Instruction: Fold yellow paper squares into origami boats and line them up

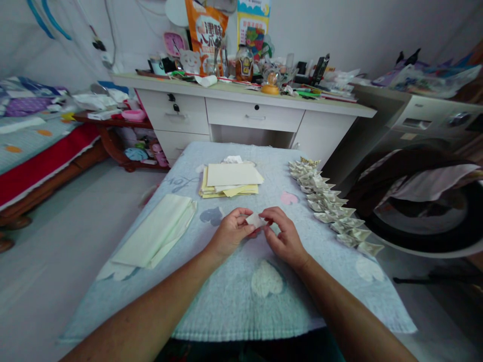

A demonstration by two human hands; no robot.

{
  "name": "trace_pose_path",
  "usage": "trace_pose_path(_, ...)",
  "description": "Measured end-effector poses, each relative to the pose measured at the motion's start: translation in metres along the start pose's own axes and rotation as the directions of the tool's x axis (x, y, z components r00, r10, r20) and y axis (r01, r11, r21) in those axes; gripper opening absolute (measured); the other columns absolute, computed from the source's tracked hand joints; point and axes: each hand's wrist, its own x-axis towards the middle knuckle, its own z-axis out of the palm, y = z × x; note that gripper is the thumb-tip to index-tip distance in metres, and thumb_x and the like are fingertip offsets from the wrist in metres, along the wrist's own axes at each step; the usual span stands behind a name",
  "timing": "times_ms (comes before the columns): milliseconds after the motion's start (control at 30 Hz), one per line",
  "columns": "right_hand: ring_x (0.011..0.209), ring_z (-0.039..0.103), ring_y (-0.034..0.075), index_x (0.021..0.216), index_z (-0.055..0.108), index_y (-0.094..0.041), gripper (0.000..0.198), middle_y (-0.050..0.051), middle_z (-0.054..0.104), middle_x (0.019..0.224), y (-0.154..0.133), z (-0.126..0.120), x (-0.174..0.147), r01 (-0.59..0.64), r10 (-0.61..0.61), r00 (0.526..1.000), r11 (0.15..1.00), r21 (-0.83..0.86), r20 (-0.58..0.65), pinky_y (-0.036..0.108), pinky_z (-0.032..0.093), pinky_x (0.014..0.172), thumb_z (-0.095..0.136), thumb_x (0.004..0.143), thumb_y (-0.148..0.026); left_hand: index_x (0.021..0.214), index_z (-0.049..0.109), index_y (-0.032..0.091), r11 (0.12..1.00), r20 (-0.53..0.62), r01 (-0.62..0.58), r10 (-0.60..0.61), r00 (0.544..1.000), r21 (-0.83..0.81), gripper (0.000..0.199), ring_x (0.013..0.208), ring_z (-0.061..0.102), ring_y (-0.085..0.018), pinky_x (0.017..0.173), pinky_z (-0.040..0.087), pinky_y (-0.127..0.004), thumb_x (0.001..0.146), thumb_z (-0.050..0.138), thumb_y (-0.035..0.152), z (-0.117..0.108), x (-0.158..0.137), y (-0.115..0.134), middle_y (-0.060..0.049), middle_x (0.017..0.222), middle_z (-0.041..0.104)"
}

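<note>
A small piece of folded paper (256, 220) is held up between both hands over the middle of the cloth-covered table (230, 301). My left hand (234, 230) pinches its left side between thumb and fingers. At its right edge, my right hand (284, 236) has the index fingertip on the paper, with the thumb bent below. Beyond the hands lies a stack of cream and yellow paper sheets (234, 175). To the left rests a folded pale green-white bundle of sheets (156, 231). Several folded paper boats (328, 201) stand in rows along the right side.
A white desk (256, 113) loaded with a jar (244, 63), an orange bag (207, 35) and a pink clock (174, 43) stands behind the table. On the right is a washing machine (422, 120) with laundry at its door. A bed (41, 146) is at the left.
</note>
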Motion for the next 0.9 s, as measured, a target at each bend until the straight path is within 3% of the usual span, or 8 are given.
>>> trace_pose_path(100, 0.085, 0.053, 0.018, 0.104, 0.057, -0.021, 0.019, 0.005, 0.056, 0.094, 0.0009, -0.0011, 0.0022, -0.118, 0.121, 0.991, 0.992, 0.048, -0.057, 0.032, 0.044, 0.076, 0.055, 0.085, -0.024, 0.090, 0.055, 0.014, 0.998, 0.007, -0.014, 0.014, 1.000, 0.069, 0.031, 0.069, 0.063, -0.011, 0.069, 0.050, -0.025, 0.067, 0.075, 0.022, 0.0000, 0.0012, -0.0017, -0.001, 0.081, 0.068)
trace_pose_path(200, 0.077, 0.051, 0.015, 0.088, 0.059, -0.019, 0.013, 0.002, 0.054, 0.082, 0.0023, 0.0004, 0.0034, -0.180, 0.179, 0.984, 0.978, 0.102, 0.018, 0.028, 0.042, 0.071, 0.058, 0.087, -0.031, 0.085, 0.057, 0.013, 0.986, 0.023, -0.006, 0.003, 1.000, 0.166, 0.028, 0.063, 0.061, -0.009, 0.065, 0.048, -0.023, 0.068, 0.076, 0.025, -0.0007, 0.0006, -0.0024, 0.002, 0.072, 0.065)
trace_pose_path(300, 0.070, 0.050, 0.013, 0.078, 0.058, -0.018, 0.018, 0.000, 0.052, 0.074, 0.0028, 0.0025, 0.0030, -0.203, 0.191, 0.977, 0.969, 0.144, 0.089, 0.025, 0.039, 0.065, 0.059, 0.087, -0.033, 0.085, 0.058, 0.013, 0.968, 0.036, -0.008, -0.001, 0.999, 0.251, 0.026, 0.057, 0.057, -0.008, 0.057, 0.044, -0.020, 0.069, 0.074, 0.027, -0.0015, -0.0003, -0.0027, 0.003, 0.063, 0.061)
trace_pose_path(567, 0.068, 0.048, 0.012, 0.074, 0.057, -0.018, 0.023, -0.001, 0.050, 0.071, 0.0015, 0.0014, 0.0025, -0.176, 0.156, 0.980, 0.969, 0.176, 0.121, 0.024, 0.037, 0.064, 0.059, 0.088, -0.036, 0.078, 0.055, 0.014, 0.941, 0.022, -0.031, 0.026, 0.999, 0.336, 0.025, 0.054, 0.052, -0.007, 0.052, 0.041, -0.019, 0.069, 0.074, 0.029, -0.0018, -0.0009, -0.0026, 0.004, 0.061, 0.058)
trace_pose_path(700, 0.065, 0.046, 0.012, 0.081, 0.058, -0.018, 0.021, -0.002, 0.051, 0.069, -0.0001, 0.0032, 0.0025, -0.253, 0.225, 0.963, 0.946, 0.204, 0.151, 0.024, 0.036, 0.062, 0.059, 0.087, -0.038, 0.081, 0.049, 0.017, 0.950, 0.005, -0.050, 0.051, 0.999, 0.309, 0.033, 0.054, 0.053, -0.007, 0.051, 0.040, -0.017, 0.065, 0.077, 0.026, -0.0017, -0.0017, -0.0017, 0.006, 0.064, 0.057)
trace_pose_path(900, 0.061, 0.044, 0.011, 0.074, 0.058, -0.017, 0.027, -0.002, 0.050, 0.064, 0.0017, 0.0027, 0.0029, -0.311, 0.265, 0.942, 0.918, 0.245, 0.203, 0.023, 0.035, 0.060, 0.058, 0.087, -0.041, 0.082, 0.048, 0.017, 0.940, 0.027, -0.052, 0.046, 0.999, 0.338, 0.030, 0.056, 0.054, -0.008, 0.053, 0.042, -0.018, 0.066, 0.073, 0.021, -0.0007, -0.0007, -0.0032, 0.006, 0.065, 0.058)
